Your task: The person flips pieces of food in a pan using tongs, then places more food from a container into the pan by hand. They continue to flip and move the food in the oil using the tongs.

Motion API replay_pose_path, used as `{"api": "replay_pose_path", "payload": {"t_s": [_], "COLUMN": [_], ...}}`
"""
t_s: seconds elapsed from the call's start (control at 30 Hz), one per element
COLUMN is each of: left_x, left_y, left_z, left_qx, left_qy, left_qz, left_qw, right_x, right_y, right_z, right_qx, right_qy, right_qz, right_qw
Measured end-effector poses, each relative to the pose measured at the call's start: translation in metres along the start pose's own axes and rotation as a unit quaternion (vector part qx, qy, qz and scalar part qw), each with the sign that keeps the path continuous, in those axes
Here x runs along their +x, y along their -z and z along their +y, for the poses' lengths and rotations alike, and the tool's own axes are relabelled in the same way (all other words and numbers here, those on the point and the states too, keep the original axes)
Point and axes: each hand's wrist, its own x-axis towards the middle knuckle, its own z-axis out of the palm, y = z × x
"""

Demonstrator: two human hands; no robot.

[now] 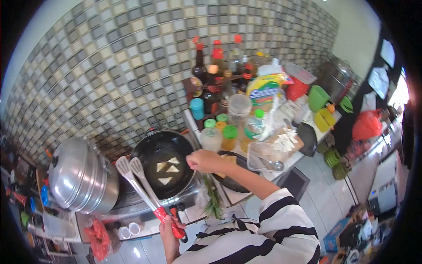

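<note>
My left hand point(168, 232), low in the view, is wrapped round the red handles of a pair of slotted metal tongs point(143, 190). The tong ends point up and away, over the left rim of a black wok point(151, 152). Several pale triangular pieces point(165, 181) lie in shallow oil inside the wok. At the wok's right rim is my right hand point(203, 161), its fingers curled closed; whatever may be in them is hidden. Partly under my right forearm, a dark plate point(241, 185) carries flat golden pieces point(226, 169).
A large metal steamer pot point(83, 176) stands left of the wok. Sauce bottles point(199, 66), jars point(229, 137) and a clear plastic tub point(255, 158) crowd the counter at right. Green leaves point(212, 198) hang by the stove's front. A red plastic bag point(99, 237) is at lower left.
</note>
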Motion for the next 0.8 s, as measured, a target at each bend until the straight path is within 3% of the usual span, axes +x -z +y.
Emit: {"api": "replay_pose_path", "payload": {"t_s": [0.1, 0.17, 0.2, 0.27, 0.33, 0.47, 0.53, 0.67, 0.73, 0.8], "left_x": [0.008, 0.012, 0.014, 0.016, 0.016, 0.018, 0.016, 0.013, 0.011, 0.010], "left_y": [-0.008, -0.014, -0.016, -0.021, -0.025, -0.032, -0.037, -0.038, -0.035, -0.031], "left_z": [-0.004, -0.007, -0.009, -0.010, -0.009, -0.012, -0.010, -0.011, -0.012, -0.014], "left_qx": [0.014, 0.026, 0.027, 0.029, 0.010, 0.013, 0.016, 0.018, 0.015, 0.012], "left_qy": [-0.007, -0.008, -0.004, -0.001, 0.004, 0.009, 0.008, 0.012, 0.009, 0.005], "left_qz": [-0.015, -0.017, -0.012, -0.012, -0.040, -0.056, -0.057, -0.054, -0.047, -0.042], "left_qw": [1.000, 1.000, 1.000, 1.000, 0.999, 0.998, 0.998, 0.998, 0.999, 0.999], "right_x": [-0.071, -0.120, -0.141, -0.184, -0.202, -0.230, -0.241, -0.228, -0.229, -0.231], "right_y": [0.056, 0.084, 0.095, 0.098, 0.118, 0.107, 0.085, 0.102, 0.104, 0.106], "right_z": [0.043, 0.085, 0.102, 0.173, 0.174, 0.233, 0.290, 0.262, 0.285, 0.284], "right_qx": [-0.001, -0.001, -0.105, -0.134, -0.161, -0.144, -0.192, -0.185, -0.224, -0.236], "right_qy": [-0.048, -0.135, -0.219, -0.345, -0.452, -0.477, -0.344, -0.433, -0.325, -0.286], "right_qz": [-0.060, -0.018, 0.011, 0.086, 0.159, 0.247, 0.232, 0.195, 0.150, 0.153], "right_qw": [0.997, 0.991, 0.970, 0.925, 0.863, 0.831, 0.889, 0.860, 0.906, 0.916]}}
